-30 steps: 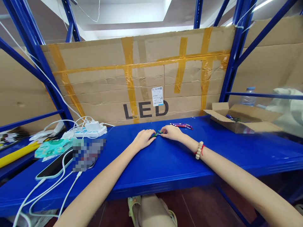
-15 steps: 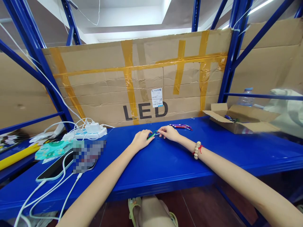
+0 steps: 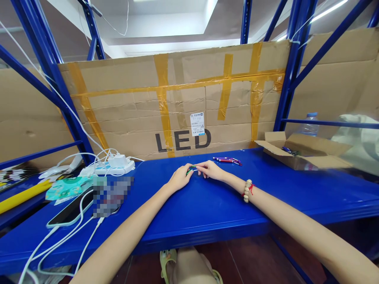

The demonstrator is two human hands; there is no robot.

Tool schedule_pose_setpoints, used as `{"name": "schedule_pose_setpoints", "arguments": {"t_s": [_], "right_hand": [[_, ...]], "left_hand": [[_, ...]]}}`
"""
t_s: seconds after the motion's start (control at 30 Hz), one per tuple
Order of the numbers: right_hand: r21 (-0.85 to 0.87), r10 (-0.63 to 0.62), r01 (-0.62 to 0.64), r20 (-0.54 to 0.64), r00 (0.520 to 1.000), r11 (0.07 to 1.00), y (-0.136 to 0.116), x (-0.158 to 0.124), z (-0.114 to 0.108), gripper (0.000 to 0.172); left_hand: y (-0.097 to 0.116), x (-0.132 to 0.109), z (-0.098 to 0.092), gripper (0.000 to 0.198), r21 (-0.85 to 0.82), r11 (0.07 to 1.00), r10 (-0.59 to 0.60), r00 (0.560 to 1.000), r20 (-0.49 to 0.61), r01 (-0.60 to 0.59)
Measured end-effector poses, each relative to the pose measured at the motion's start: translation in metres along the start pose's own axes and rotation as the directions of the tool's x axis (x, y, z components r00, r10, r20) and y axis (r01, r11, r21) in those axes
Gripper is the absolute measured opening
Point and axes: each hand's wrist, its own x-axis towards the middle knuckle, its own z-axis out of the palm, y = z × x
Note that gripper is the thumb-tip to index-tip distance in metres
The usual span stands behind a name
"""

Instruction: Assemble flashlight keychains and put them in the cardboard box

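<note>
Close together over the middle of the blue shelf top [image 3: 189, 209], my two hands meet on a small green carabiner [image 3: 188, 172]. My left hand [image 3: 179, 176] pinches its green body, and the fingers cover most of it. From the other side my right hand [image 3: 212, 170], with a beaded bracelet on the wrist, pinches at the carabiner's far end. A thin pale piece shows between the hands, too small to name. Behind and right of my right hand lie red and purple carabiners [image 3: 227, 160], side by side.
An open cardboard box [image 3: 280, 157] with small items stands at the right. A power strip [image 3: 118, 167], a phone [image 3: 71, 209], white cables and a teal packet [image 3: 66, 188] occupy the left. A taped cardboard panel [image 3: 136, 114] closes off the back.
My left fingers have drawn together around the green carabiner, and my right index finger has stretched over its end. The whole view has shifted slightly downward.
</note>
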Motion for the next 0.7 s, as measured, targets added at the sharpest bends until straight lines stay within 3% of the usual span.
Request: {"name": "schedule_pose_setpoints", "arguments": {"t_s": [0.17,0.37,0.5,0.7], "right_hand": [[0.007,-0.008,0.008,-0.060,0.998,1.000,0.000,0.001,0.002,0.038],[0.009,0.005,-0.004,-0.052,0.999,1.000,0.000,0.002,0.003,0.040],[-0.201,-0.037,0.027,-0.045,0.998,0.979,-0.004,-0.001,0.000,0.035],[-0.547,-0.172,0.130,-0.025,0.985,0.827,-0.020,-0.009,-0.005,0.036]], "left_hand": [[0.003,0.000,0.001,0.027,-0.081,0.996,-0.033,0.999,-0.038,0.030],[0.010,-0.003,-0.004,0.031,0.047,0.979,-0.199,0.980,-0.028,0.200],[0.012,-0.004,-0.006,0.030,0.083,0.970,-0.228,0.973,-0.036,0.230],[0.010,-0.003,-0.005,0.031,0.112,0.958,-0.261,0.965,-0.030,0.263]]}}
